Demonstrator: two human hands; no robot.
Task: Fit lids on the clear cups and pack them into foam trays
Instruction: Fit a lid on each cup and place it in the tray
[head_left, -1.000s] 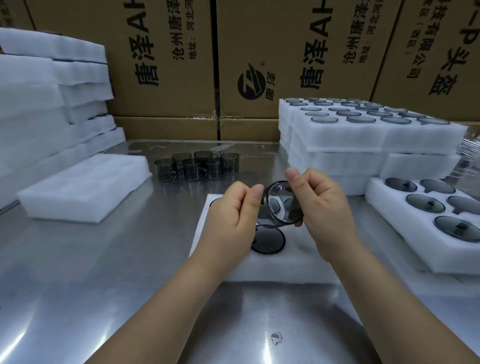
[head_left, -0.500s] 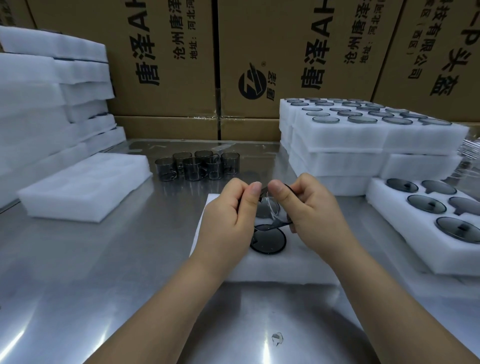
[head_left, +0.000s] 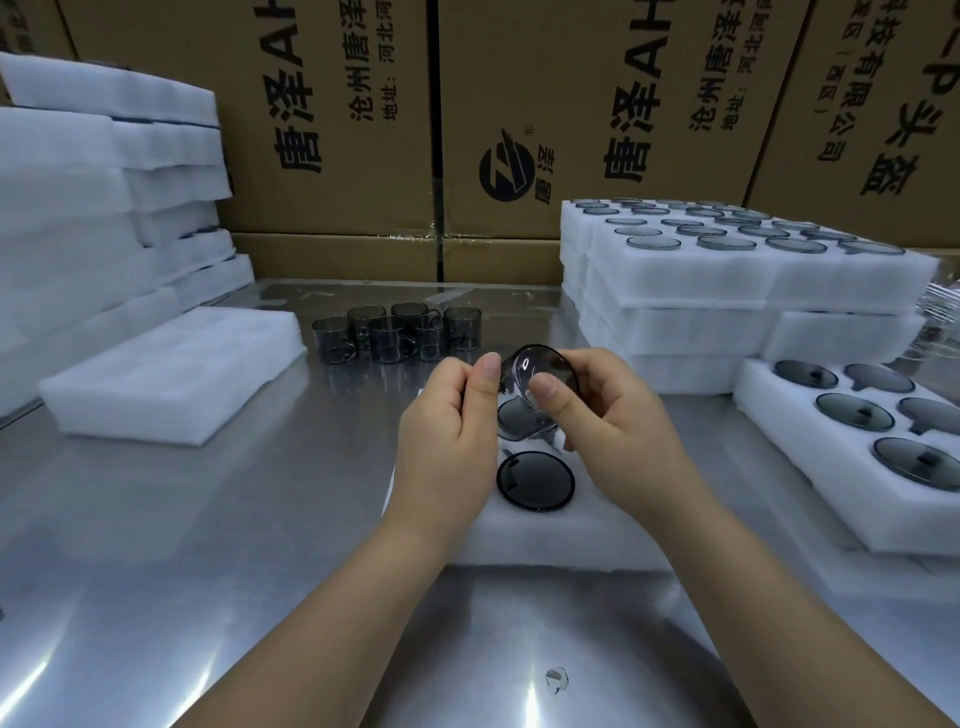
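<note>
1. Far left, a stack of foam sheets (head_left: 93, 208) and an empty foam tray (head_left: 171, 374) lie on the worktop (head_left: 208, 545). Loose cups (head_left: 387, 338) are grouped behind the hands.
2. The left hand (head_left: 447, 436) is curled, and the left edge of the lid (head_left: 545, 371) is pinched in its fingers (head_left: 485, 379).
3. At centre, the lid and the clear cup (head_left: 519, 421) beneath it are tipped up toward the camera. Half a second ago they were held lower and flatter. The fit is judged to be under adjustment or inspection, and whether the lid is fully seated cannot be told.
4. The pair is held just above the front foam tray (head_left: 587, 530) and is not yet packed. One lidded cup (head_left: 535, 480) is already seated directly below.
5. The cup is cradled by the right hand (head_left: 623, 415), with the thumb laid across the lid.
6. At right, filled trays (head_left: 727, 280) are stacked beside a part-filled tray (head_left: 795, 452).
</note>
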